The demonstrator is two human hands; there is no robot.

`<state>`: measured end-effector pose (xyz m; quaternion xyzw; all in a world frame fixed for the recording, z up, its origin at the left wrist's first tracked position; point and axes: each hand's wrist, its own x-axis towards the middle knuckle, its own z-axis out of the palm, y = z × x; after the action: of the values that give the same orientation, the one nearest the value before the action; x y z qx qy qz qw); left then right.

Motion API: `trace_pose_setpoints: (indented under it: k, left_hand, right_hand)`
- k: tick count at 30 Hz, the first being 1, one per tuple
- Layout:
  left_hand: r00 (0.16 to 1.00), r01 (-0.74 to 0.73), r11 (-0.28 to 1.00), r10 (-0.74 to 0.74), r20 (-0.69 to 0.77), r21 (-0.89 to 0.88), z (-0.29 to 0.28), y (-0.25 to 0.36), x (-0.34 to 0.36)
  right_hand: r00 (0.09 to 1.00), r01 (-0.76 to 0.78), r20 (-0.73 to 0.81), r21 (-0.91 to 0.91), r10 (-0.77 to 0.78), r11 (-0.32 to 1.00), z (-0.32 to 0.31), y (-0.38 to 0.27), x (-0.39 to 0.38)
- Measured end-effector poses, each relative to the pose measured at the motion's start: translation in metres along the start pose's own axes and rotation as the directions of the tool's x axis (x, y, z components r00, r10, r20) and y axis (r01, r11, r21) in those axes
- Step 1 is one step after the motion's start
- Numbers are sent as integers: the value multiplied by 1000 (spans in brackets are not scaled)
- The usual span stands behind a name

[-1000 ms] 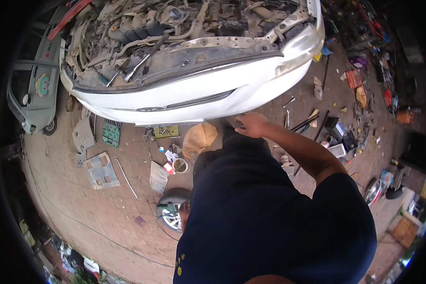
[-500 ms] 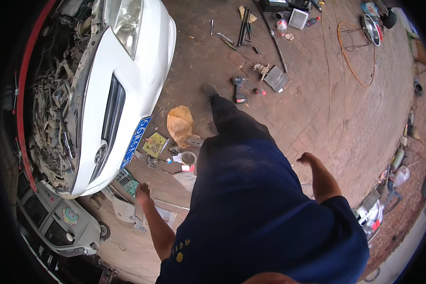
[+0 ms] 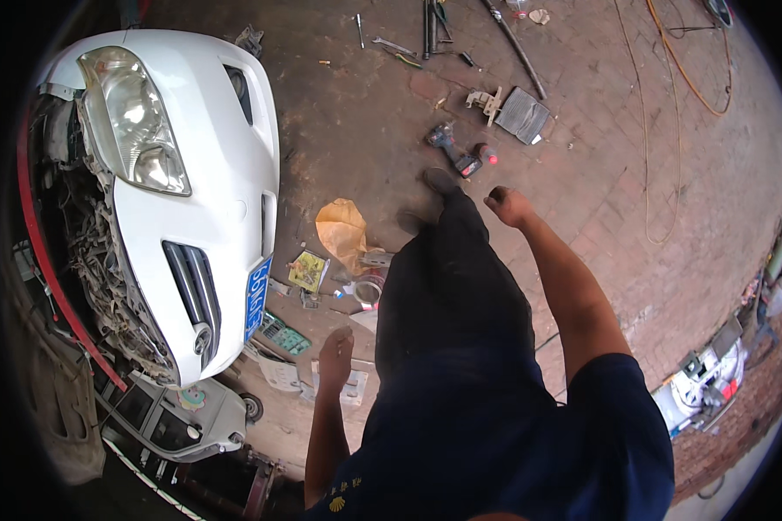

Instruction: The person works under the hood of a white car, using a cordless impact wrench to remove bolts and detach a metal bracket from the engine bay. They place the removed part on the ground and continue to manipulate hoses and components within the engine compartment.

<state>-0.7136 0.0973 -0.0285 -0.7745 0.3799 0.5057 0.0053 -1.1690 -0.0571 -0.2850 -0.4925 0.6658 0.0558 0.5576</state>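
Note:
My left hand [image 3: 335, 358] hangs at my left side with fingers loosely curled and closed. It touches nothing; below it lie a green tool case [image 3: 285, 333] and flat pale panels [image 3: 278, 373]. My right hand [image 3: 509, 207] swings forward over the floor, its fingers bent inward, with no object showing in it. Closest to that hand in view are a cordless impact driver [image 3: 453, 149] and a small red-capped bottle [image 3: 487, 154] on the paving. One dark shoe [image 3: 440, 181] shows ahead of my trousers; the other is blurred.
A white car [image 3: 226, 174] with its engine bay exposed stands at left, a grey vehicle [image 3: 178, 421] behind it. Brown paper [image 3: 342, 230] and a tape roll [image 3: 367, 291] lie near my legs. Farther off are a grey box [image 3: 522, 115], a long bar [image 3: 517, 48], wrenches [image 3: 394, 45] and an orange hose [image 3: 686, 74].
My view has shifted as I step, and the car's front and headlight show more fully. My right arm has swung forward toward the impact driver. My left hand has come nearer my body.

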Motion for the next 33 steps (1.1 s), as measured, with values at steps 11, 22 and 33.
trace_pose_setpoints:
  k: [11, 22, 33]
  left_hand:
    - [608, 765, 479, -757, 238, -432, 85, -159, -71]
    - [351, 936, 314, -864, 361, -158, 131, -187, -80]
    - [595, 788, 462, -743, 307, -408, 91, -206, -62]
  right_hand:
    - [973, 16, 226, -262, 45, 965, 121, 60, 272]
    - [792, -551, -296, 31, 534, 834, 225, 113, 437]
    - [976, 64, 170, 378, -137, 923, 122, -49, 292]
